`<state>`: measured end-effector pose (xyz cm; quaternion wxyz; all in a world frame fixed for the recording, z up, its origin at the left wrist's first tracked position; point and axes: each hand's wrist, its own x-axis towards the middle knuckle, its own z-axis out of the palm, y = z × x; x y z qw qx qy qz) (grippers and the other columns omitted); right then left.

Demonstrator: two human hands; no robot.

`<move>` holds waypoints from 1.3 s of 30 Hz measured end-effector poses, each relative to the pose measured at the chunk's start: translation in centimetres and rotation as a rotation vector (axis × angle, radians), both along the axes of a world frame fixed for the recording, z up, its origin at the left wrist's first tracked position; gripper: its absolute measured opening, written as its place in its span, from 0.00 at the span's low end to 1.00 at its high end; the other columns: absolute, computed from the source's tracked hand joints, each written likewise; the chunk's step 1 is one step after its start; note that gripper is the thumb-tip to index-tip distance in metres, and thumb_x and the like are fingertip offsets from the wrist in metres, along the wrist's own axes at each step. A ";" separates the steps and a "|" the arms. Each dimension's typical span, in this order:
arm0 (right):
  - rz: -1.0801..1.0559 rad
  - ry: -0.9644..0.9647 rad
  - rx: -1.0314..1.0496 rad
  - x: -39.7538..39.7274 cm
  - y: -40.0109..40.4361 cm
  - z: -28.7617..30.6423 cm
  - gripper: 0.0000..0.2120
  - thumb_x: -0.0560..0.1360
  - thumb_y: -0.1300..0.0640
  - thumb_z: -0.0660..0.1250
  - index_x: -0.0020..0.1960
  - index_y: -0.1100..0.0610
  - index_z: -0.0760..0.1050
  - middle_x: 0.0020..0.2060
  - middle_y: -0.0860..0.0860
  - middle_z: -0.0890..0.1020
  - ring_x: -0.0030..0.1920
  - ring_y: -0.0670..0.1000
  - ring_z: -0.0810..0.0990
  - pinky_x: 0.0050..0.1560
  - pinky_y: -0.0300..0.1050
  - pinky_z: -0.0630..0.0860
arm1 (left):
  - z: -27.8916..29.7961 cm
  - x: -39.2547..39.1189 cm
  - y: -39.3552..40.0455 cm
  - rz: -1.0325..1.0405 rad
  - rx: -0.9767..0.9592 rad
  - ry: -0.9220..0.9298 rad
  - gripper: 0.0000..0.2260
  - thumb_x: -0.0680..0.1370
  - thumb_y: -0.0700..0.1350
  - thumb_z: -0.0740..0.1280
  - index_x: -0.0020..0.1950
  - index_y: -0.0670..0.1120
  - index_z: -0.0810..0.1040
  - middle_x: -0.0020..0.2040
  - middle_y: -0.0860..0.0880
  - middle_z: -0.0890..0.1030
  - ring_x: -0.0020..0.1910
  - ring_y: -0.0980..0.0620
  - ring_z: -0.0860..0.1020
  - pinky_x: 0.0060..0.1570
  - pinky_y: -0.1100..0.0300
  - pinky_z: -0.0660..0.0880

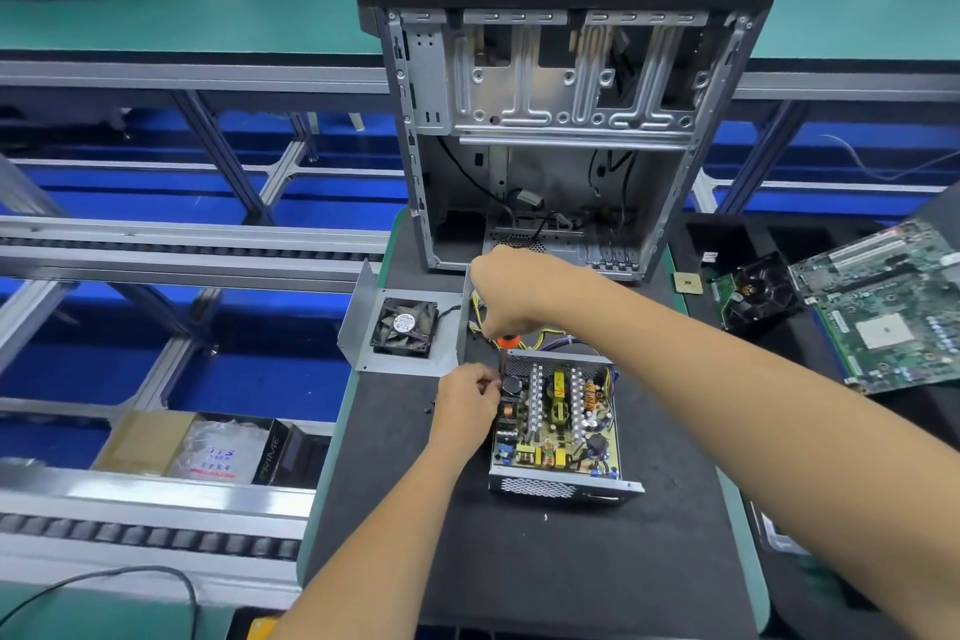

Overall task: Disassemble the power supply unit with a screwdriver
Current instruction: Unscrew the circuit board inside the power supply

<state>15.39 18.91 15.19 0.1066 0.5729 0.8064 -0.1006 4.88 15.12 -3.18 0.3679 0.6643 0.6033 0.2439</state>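
Note:
The opened power supply unit lies on the black mat, its circuit board with coils, capacitors and heat sinks exposed. My right hand grips an orange-handled screwdriver held upright, its shaft going down at the unit's far left corner. My left hand is at the unit's left edge with its fingertips pinched together right by the shaft; what they pinch is hidden. The unit's removed metal cover with its black fan lies to the left, still wired to the unit.
An empty computer case stands upright behind the unit. A motherboard, a cooler fan and a CPU chip lie on the right. Small black screws sit on the mat by my left hand. Conveyor rails run on the left.

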 end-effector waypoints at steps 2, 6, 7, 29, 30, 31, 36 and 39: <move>0.011 0.001 -0.004 0.0 0.0 0.0 0.12 0.69 0.61 0.68 0.32 0.58 0.65 0.27 0.52 0.67 0.31 0.52 0.67 0.23 0.40 0.58 | -0.1 0.0 0.0 -0.001 0.003 0.001 0.05 0.77 0.37 0.65 0.47 0.43 0.81 0.38 0.51 0.79 0.37 0.59 0.76 0.34 0.76 0.69; 0.027 -0.021 -0.007 0.0 -0.1 0.0 0.15 0.68 0.61 0.68 0.30 0.58 0.63 0.25 0.52 0.66 0.31 0.53 0.69 0.23 0.40 0.59 | -0.3 0.1 0.1 -0.003 0.002 0.009 0.06 0.77 0.37 0.65 0.49 0.42 0.82 0.41 0.50 0.80 0.38 0.61 0.75 0.35 0.77 0.69; 0.029 -0.030 0.001 -0.1 -0.2 0.0 0.15 0.68 0.62 0.68 0.30 0.58 0.62 0.26 0.52 0.66 0.29 0.52 0.67 0.23 0.39 0.59 | -0.3 0.1 0.1 -0.010 0.009 0.017 0.06 0.77 0.37 0.65 0.49 0.42 0.82 0.42 0.49 0.81 0.38 0.60 0.76 0.36 0.77 0.68; 0.018 -0.015 0.009 0.0 -0.2 -0.4 0.16 0.68 0.63 0.67 0.29 0.58 0.60 0.25 0.52 0.65 0.27 0.52 0.64 0.23 0.40 0.60 | -0.3 0.1 0.3 -0.059 0.087 0.085 0.05 0.77 0.38 0.65 0.48 0.40 0.81 0.45 0.46 0.81 0.43 0.51 0.76 0.44 0.62 0.72; 0.017 -0.015 0.008 0.0 -0.2 -0.5 0.16 0.68 0.63 0.67 0.29 0.58 0.60 0.25 0.52 0.65 0.27 0.52 0.65 0.24 0.40 0.60 | -0.3 0.1 0.3 -0.069 0.094 0.101 0.05 0.78 0.38 0.65 0.48 0.40 0.81 0.45 0.45 0.81 0.43 0.51 0.76 0.43 0.63 0.71; 0.014 -0.014 0.010 0.0 -0.3 -0.5 0.17 0.68 0.63 0.67 0.29 0.58 0.60 0.25 0.52 0.65 0.26 0.51 0.64 0.23 0.40 0.60 | -0.3 0.1 0.3 -0.080 0.102 0.118 0.06 0.78 0.39 0.65 0.48 0.40 0.81 0.45 0.45 0.80 0.43 0.51 0.76 0.43 0.63 0.70; 0.004 -0.021 0.023 0.0 -0.3 -0.5 0.16 0.68 0.62 0.68 0.31 0.58 0.61 0.26 0.52 0.67 0.25 0.50 0.65 0.23 0.39 0.60 | -0.1 -0.1 0.4 -0.149 0.138 0.185 0.06 0.78 0.39 0.63 0.45 0.40 0.79 0.43 0.45 0.77 0.42 0.50 0.75 0.39 0.65 0.65; -0.001 -0.020 0.026 -0.1 -0.3 -0.4 0.16 0.69 0.62 0.68 0.32 0.58 0.61 0.27 0.52 0.68 0.25 0.50 0.65 0.23 0.39 0.60 | 0.0 -0.2 0.6 -0.197 0.169 0.197 0.07 0.78 0.38 0.63 0.46 0.39 0.81 0.43 0.45 0.78 0.42 0.49 0.75 0.41 0.63 0.68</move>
